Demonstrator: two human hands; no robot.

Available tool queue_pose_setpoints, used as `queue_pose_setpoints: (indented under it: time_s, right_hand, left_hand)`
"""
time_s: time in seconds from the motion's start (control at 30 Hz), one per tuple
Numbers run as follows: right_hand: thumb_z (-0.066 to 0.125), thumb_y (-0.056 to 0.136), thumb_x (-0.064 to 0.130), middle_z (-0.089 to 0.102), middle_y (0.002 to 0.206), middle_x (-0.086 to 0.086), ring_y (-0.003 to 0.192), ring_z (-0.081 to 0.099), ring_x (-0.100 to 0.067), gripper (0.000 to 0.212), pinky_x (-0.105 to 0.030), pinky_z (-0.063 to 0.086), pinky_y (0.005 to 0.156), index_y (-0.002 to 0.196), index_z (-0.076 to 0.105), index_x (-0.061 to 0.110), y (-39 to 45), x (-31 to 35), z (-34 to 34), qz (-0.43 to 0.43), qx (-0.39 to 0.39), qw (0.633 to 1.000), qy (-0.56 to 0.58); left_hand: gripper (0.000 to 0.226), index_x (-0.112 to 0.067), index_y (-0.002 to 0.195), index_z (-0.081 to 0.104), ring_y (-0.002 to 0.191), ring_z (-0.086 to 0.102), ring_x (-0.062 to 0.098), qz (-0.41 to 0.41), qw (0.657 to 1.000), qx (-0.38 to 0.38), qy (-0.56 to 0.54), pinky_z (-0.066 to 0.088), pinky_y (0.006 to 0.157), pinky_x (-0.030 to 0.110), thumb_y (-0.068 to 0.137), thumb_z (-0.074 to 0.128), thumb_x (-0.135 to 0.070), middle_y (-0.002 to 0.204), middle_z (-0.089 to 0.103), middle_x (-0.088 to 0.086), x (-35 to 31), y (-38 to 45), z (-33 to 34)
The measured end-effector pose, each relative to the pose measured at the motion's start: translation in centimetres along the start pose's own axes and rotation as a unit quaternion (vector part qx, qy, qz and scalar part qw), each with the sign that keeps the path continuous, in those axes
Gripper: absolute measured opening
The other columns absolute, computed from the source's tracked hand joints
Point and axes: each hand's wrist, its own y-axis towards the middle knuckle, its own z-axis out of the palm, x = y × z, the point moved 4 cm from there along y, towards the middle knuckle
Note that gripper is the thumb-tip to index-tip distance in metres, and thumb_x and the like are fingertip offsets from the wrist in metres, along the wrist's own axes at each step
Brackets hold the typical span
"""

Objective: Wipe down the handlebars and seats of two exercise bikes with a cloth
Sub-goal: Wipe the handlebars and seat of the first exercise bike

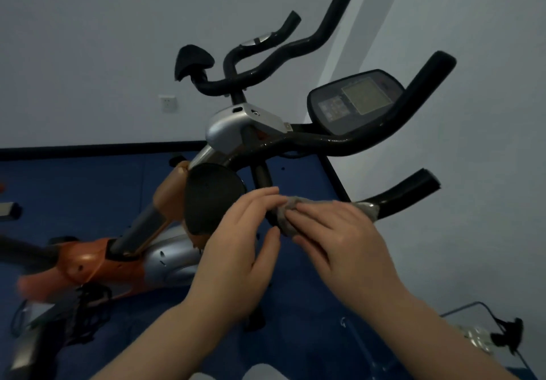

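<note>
Both your hands meet on the grey cloth [288,217], wrapped around the near handlebar [396,195]. Your right hand [339,232] presses it flat with fingers together; your left hand [239,238] pinches its end, fingers narrowly parted.

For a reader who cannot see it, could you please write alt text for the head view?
Two bare hands, left hand and right hand, press a crumpled grey cloth around an exercise bike's black curved handlebar; its dark console sits above.
</note>
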Motion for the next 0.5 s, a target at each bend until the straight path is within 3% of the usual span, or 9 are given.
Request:
queue_pose_setpoints:
  time_s: [0.1,0.17,0.23,0.3,0.4,0.5]
  right_hand:
    - [0.06,0.088,0.029,0.068,0.115,0.006,0.103,0.062,-0.013,0.031,-0.032,0.043,0.098,0.117,0.067,0.02,0.4,0.9,0.4,0.02,0.002,0.999,-0.026]
    - [0.061,0.088,0.031,0.072,0.104,0.003,0.084,0.066,-0.018,0.03,-0.032,0.049,0.081,0.113,0.069,0.017,2.1,1.8,1.3,0.049,0.019,0.998,-0.046]
    - [0.058,0.089,0.035,0.073,0.096,0.001,0.071,0.065,-0.02,0.032,-0.03,0.049,0.066,0.113,0.068,0.015,3.2,2.4,1.7,0.078,0.033,0.994,-0.072]
    - [0.056,0.09,0.036,0.073,0.099,0.0,0.072,0.065,-0.018,0.036,-0.029,0.049,0.067,0.116,0.067,0.014,2.8,2.5,1.7,0.07,0.031,0.993,-0.087]
    - [0.058,0.088,0.037,0.07,0.109,-0.001,0.082,0.065,-0.017,0.041,-0.03,0.051,0.076,0.121,0.063,0.014,1.5,2.8,2.1,0.057,0.031,0.99,-0.125]
    - [0.048,0.094,0.04,0.063,0.123,-0.007,0.08,0.067,-0.02,0.05,-0.028,0.048,0.065,0.133,0.051,0.01,4.3,3.4,3.4,0.099,0.07,0.982,-0.145]
  left_hand:
    - [0.032,-0.027,0.119,0.057,0.126,0.041,-0.006,0.017,0.998,-0.049,0.045,0.027,0.105,0.007,0.088,0.051,-0.025,0.129,0.05,-0.015,0.7,0.9,-2.3]
    - [0.03,-0.02,0.118,0.06,0.123,0.039,-0.004,0.01,0.994,-0.073,0.084,0.023,0.105,0.006,0.088,0.056,-0.018,0.129,0.053,-0.008,2.0,1.6,-3.0]
    - [0.031,-0.017,0.12,0.06,0.123,0.037,0.0,-0.02,0.99,-0.081,0.112,0.025,0.109,0.015,0.089,0.057,-0.017,0.131,0.053,-0.004,3.4,2.4,-3.4]
    - [0.033,-0.02,0.123,0.058,0.127,0.038,0.007,-0.026,0.987,-0.069,0.143,0.028,0.111,0.029,0.09,0.054,-0.025,0.135,0.051,-0.004,4.3,3.2,-3.5]
    - [0.042,-0.023,0.127,0.055,0.132,0.036,0.012,-0.019,0.985,-0.04,0.164,0.019,0.112,0.028,0.089,0.045,-0.036,0.139,0.048,-0.006,4.9,4.1,-3.4]
    - [0.041,-0.022,0.125,0.057,0.134,0.036,0.012,-0.025,0.986,-0.039,0.157,0.019,0.114,0.029,0.088,0.043,-0.032,0.135,0.053,-0.005,5.3,4.3,-3.2]
